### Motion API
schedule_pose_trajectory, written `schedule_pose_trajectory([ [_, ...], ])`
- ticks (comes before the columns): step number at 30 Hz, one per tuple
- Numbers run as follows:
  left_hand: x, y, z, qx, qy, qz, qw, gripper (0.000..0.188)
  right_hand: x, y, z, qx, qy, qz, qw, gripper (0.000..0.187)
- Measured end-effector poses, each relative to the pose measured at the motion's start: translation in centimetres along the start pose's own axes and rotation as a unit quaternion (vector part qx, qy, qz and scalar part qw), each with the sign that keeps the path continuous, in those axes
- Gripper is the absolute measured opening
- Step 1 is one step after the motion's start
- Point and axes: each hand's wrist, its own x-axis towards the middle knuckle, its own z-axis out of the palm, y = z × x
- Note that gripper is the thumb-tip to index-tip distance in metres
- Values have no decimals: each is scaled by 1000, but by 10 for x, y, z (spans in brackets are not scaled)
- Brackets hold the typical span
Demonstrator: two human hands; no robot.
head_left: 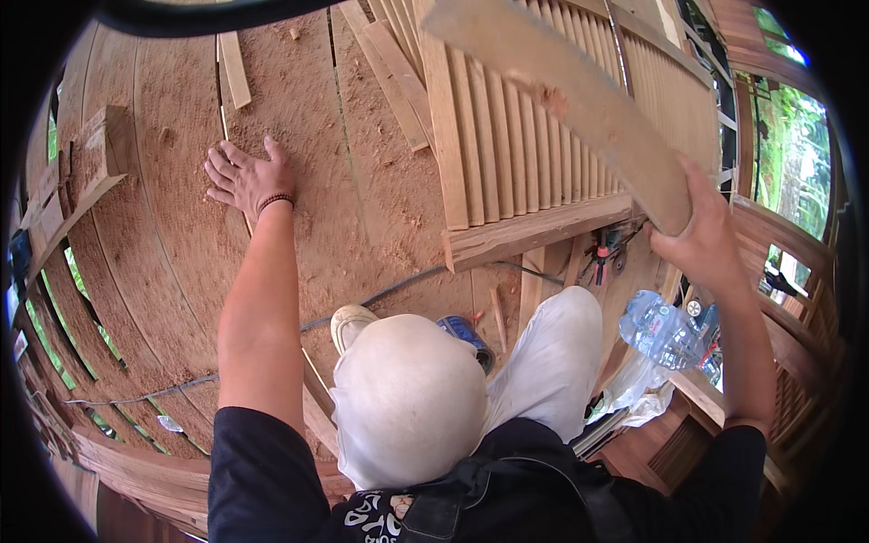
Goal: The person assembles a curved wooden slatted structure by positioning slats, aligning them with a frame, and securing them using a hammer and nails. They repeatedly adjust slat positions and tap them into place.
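The fingers of the right hand (701, 222) are clamped around the near end of a flat wooden board (588, 109). The board is held at a slant, its far end directed toward the upper left, across the view of a slatted wooden panel (507, 149); contact between board and panel cannot be determined. The fingers of the left hand (246, 176) are spread apart, palm down, on dust-covered floor planks (172, 217). A dark bracelet (275, 204) is worn at the left wrist. Between the left hand and the panel, narrow wooden strips (398, 72) are laid beside the panel's left edge. A dark cable (407, 280) is routed across the planks in front of the knees. Below the right hand, a clear plastic bottle (656, 328) is positioned near the right knee. A red-handled tool (601, 260) is located just beside the panel's near edge.
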Motion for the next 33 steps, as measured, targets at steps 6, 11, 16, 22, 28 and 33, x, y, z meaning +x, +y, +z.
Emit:
schedule_pose_trajectory([
  [6, -4, 6, -4, 16, -10, 11, 1000, 84, -101, 41, 52, 93, 51, 124, 987, 85],
  [11, -10, 10, -2, 20, -11, 10, 1000, 86, -259, 112, 181, 109, 197, 322, 920, 82],
  [16, -9, 1, -18, 31, -41, 25, 998, 88, -363, 93, 246, 294, 132, 565, 760, 80],
  [22, -71, -84, -24, -81, 40, 192, 977, 71, -437, 143, 401, 256, 28, 615, 746, 89],
  [28, -210, -170, -88, -230, -271, -1, 935, 26, -391, 166, 457, 366, 85, 563, 736, 91],
  [33, -259, -215, -116, -308, -344, -140, 876, 23, -378, 192, 460, 356, -23, 504, 787, 89],
])
